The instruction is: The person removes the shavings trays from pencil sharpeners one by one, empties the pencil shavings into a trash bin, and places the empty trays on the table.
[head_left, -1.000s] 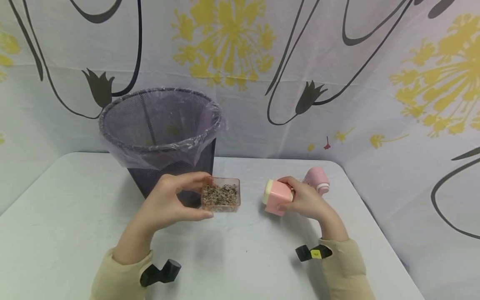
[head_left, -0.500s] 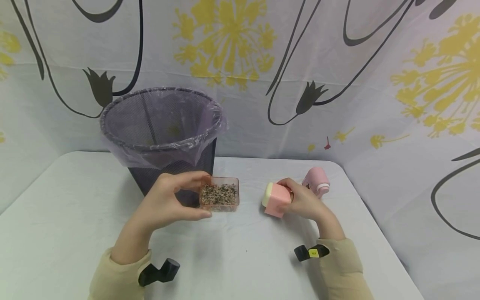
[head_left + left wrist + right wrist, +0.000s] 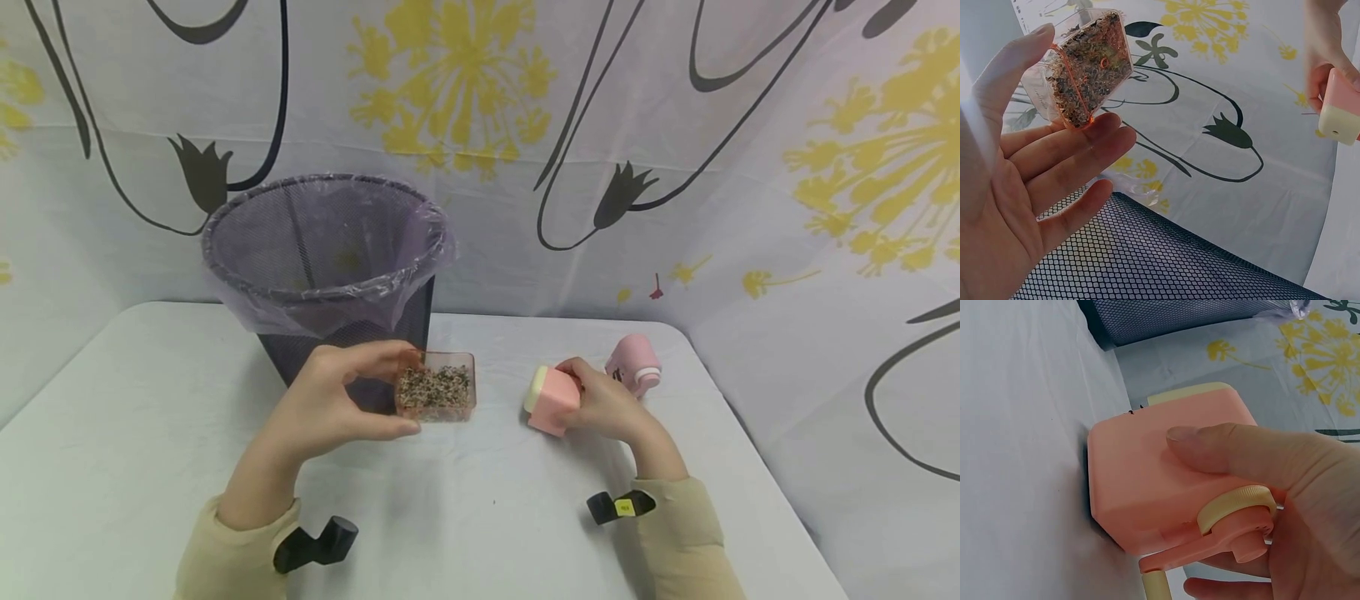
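My left hand (image 3: 341, 400) pinches a clear reddish shavings drawer (image 3: 438, 387) between thumb and fingers, raised above the table in front of the bin. Dark and tan pencil shavings (image 3: 1091, 69) fill much of it. To the right, my right hand (image 3: 606, 404) grips a pink and cream crank pencil sharpener (image 3: 555, 402), tilted on its side low over the table. In the right wrist view my thumb lies on its pink side, and the crank handle (image 3: 1191, 553) with its cream ring points toward my palm. The hand hides part of the body.
A dark mesh bin (image 3: 337, 294) lined with a thin purplish bag stands at the back left, just behind my left hand. A pink rounded object (image 3: 633, 362) lies behind my right hand. The white table (image 3: 465, 517) meets a flower-printed cloth (image 3: 480, 250) at the back.
The drawer in my left hand has drifted very slightly left and up. My right hand and the sharpener have tipped a little and are nearly still.
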